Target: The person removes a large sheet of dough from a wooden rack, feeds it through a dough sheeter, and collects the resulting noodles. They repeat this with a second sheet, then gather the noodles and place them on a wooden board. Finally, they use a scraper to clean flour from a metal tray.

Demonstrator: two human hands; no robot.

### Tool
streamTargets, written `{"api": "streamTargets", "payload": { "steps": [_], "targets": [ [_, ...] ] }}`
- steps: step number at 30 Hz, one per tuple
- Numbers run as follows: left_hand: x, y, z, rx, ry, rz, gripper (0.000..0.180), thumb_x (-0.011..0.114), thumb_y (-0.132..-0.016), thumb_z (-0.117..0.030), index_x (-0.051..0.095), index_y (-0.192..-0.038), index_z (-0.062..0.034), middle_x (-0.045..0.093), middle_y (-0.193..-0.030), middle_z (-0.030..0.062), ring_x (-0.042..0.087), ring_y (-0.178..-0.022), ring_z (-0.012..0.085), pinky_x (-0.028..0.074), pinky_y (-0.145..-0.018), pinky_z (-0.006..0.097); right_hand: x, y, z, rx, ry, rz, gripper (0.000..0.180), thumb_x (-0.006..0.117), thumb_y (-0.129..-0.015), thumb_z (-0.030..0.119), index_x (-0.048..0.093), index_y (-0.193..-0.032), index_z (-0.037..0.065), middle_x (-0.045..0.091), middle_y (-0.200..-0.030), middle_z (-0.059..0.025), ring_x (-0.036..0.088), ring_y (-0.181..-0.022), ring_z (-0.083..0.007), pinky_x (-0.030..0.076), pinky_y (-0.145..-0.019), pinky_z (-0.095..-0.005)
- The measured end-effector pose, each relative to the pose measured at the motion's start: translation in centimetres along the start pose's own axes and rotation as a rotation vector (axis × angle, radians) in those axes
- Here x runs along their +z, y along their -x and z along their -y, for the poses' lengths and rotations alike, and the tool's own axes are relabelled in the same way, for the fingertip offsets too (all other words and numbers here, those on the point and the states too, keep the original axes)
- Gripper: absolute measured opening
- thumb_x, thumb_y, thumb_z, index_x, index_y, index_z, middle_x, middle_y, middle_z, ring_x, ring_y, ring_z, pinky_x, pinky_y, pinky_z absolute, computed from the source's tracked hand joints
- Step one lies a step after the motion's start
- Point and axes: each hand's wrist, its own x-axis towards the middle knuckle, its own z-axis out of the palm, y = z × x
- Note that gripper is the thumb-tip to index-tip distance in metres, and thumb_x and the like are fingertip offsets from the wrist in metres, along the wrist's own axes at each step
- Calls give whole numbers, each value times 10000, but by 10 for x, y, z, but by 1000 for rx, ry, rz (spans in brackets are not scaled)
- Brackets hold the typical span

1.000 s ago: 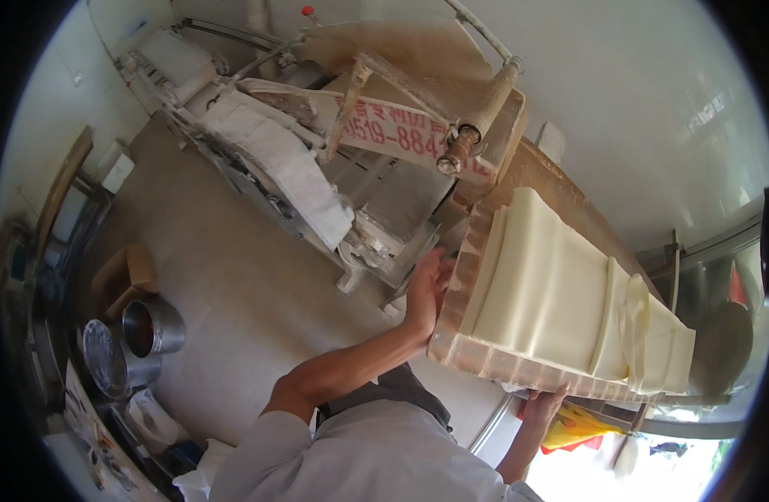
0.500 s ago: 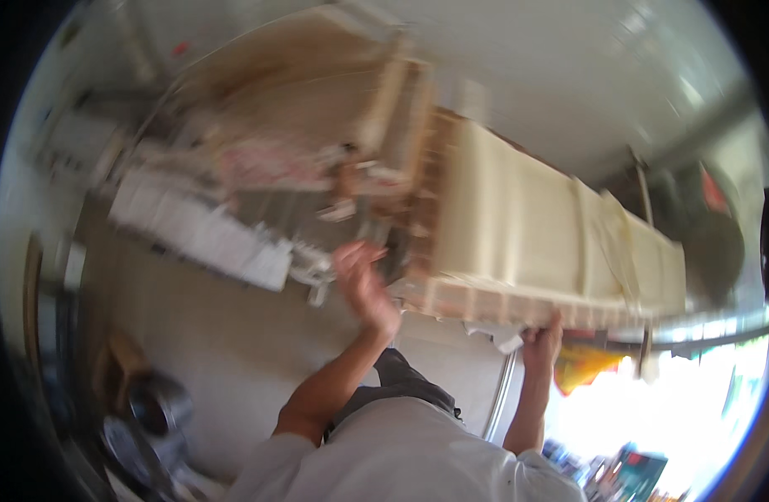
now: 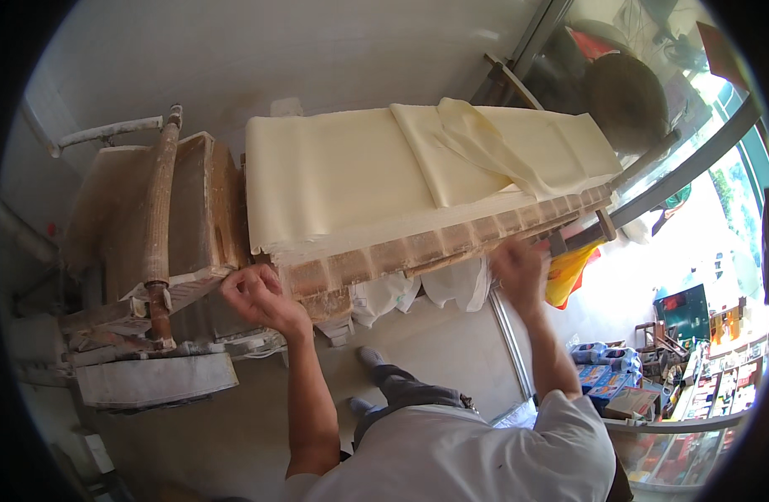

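A long stack of pale yellow dough sheet (image 3: pixel 343 171), folded in layers, lies on a brown slatted wooden board (image 3: pixel 384 251). One loose strip is twisted across its top. At the near left corner of the board is my left hand (image 3: pixel 263 297), its fingers curled in; whatever may be inside them is hidden. My right hand (image 3: pixel 521 269) is by the board's near edge, further right, smeared by motion, so its fingers do not read clearly. Left of the dough stands a floury dough-rolling machine (image 3: pixel 192 201) with a wooden roller (image 3: pixel 158 217) across its top.
White plastic bags (image 3: pixel 456 284) hang under the board, with a yellow and red bag (image 3: pixel 569 276) further right. A metal rail (image 3: pixel 686 188) curves along the right side. Beyond it are packed goods (image 3: pixel 606 368) and a bright window. A pale wall rises behind the dough.
My view has swung, and the dough stack now lies nearer the middle. My left hand has gone from outstretched to curled, beside the board's corner. The right hand has blurred near the board's edge.
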Motion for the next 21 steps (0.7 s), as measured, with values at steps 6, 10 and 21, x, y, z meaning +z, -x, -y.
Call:
{"api": "streamTargets", "payload": {
  "steps": [6, 10, 21],
  "targets": [
    [-27, 4, 6, -13, -36, 104, 163, 533, -1030, -180, 514, -930, -52, 500, -729, 25, 438, -655, 97, 330, -579, 256, -9, -161, 14, -529, 518, -27, 350, 793, -857, 280, 643, -1050, 30, 677, -1043, -149, 661, -1016, -327, 522, -799, -471],
    [-88, 9, -5, 185, -155, 86, 227, 555, -1019, -242, 548, -914, -41, 521, -754, 55, 505, -673, 152, 428, -630, 314, -1, -198, -8, -478, 573, 208, 294, 718, -920, 277, 598, -904, 9, 652, -836, -175, 624, -808, -383, 505, -735, -480],
    [-334, 78, 0, -358, -720, 48, 260, 525, -983, -235, 537, -784, -69, 494, -641, 28, 480, -538, 142, 424, -522, 309, 42, -267, 180, -518, -931, -67, 342, 597, -1042, 310, 553, -826, 49, 417, -742, 73, 357, -681, -44, 320, -563, -292]
  ]
}}
